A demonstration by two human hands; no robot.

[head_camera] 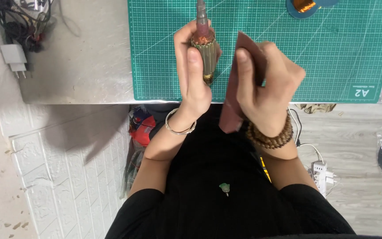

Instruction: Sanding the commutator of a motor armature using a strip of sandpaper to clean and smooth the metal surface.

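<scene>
The person's left hand [194, 75] is wrapped around a cylindrical motor armature with a copper winding and a steel shaft [204, 49], thumb laid along its laminated body. The armature's long axis runs nearly straight away from the person, tilted slightly; the shaft end points toward the far side of the green gridded cutting mat [332, 48] and the brass-coloured end points back toward the person's chest. It is held above the near edge of the mat, over the grey metal table [76, 66]. The right hand [268, 93] is pinched on a folded reddish-brown sheet of sandpaper [233, 108], just beside the armature; whether they touch cannot be told. A blue spool of copper wire [306, 6] lies at the far mat edge. A white plug adapter [14, 59] sits on the table, well apart to the left.
</scene>
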